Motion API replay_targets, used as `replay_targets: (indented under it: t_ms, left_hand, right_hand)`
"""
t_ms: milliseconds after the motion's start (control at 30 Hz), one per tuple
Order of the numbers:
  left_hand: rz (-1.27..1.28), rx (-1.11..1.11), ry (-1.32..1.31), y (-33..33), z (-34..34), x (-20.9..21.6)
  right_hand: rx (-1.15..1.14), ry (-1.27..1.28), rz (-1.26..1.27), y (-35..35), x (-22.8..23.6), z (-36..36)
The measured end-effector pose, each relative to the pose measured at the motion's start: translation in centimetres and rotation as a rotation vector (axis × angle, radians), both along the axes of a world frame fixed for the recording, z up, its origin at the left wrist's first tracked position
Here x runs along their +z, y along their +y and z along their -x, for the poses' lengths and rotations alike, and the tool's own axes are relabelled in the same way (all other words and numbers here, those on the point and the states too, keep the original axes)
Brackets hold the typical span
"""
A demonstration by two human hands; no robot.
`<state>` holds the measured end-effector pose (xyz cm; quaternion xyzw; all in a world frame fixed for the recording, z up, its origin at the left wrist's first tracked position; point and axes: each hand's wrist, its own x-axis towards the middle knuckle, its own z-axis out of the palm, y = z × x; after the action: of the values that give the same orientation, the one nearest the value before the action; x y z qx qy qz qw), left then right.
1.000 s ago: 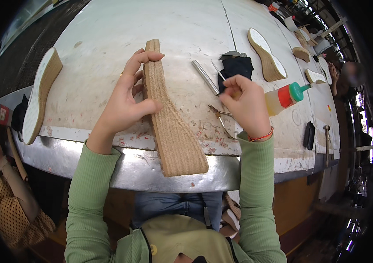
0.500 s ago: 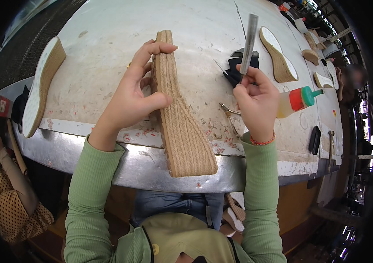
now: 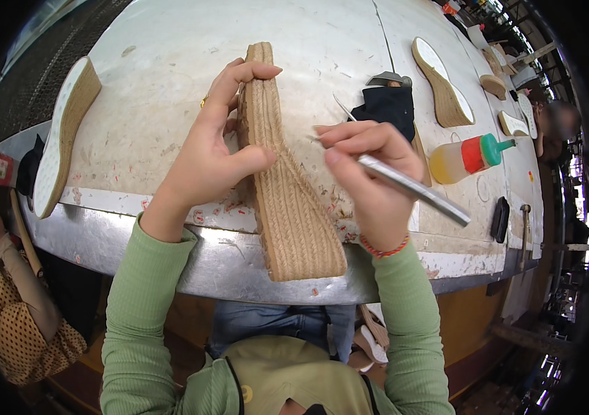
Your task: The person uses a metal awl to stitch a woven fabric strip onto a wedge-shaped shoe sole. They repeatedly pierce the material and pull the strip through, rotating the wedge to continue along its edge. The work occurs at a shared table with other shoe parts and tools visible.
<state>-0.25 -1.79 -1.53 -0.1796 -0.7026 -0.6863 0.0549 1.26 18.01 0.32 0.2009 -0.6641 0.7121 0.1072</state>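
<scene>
A tan wedge sole [image 3: 298, 228], its sides covered in braided jute, stands on edge across the table's front edge, thick end toward me. My left hand [image 3: 222, 149] grips its narrower upper part, with fingers over the far end and the thumb pressed on the braid. Just right of the sole, my right hand [image 3: 381, 173] pinches a hand tool by its fingertips. The tool's round metal handle [image 3: 422, 190] slants down to the right; its working end is hidden or blurred at my fingers. Sole and right hand look apart.
Beyond my right hand lie a black cloth [image 3: 388, 107] and a glue bottle [image 3: 457, 162] with a green cap. Other wedge soles lie at left [image 3: 73, 131] and right [image 3: 443, 86]. A hammer [image 3: 523, 228] rests far right. Another person's arm [image 3: 14, 259] shows at left.
My right hand has moved left toward the sole, and the tool's handle has swung from pointing up to pointing down-right. My left hand and the sole have hardly moved.
</scene>
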Motion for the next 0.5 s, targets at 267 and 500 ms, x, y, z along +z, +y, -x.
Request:
replay_targets:
  t_ms: [267,500]
  left_hand:
    - [0.026,-0.023,0.031,-0.2,0.2,0.0]
    - [0.023,-0.013,0.043,-0.2,0.1,0.1]
  right_hand:
    - [0.006,0.076,-0.04,-1.7,-1.1,-0.8]
    - [-0.037,0.083,-0.045,-1.9,-1.2,-0.8]
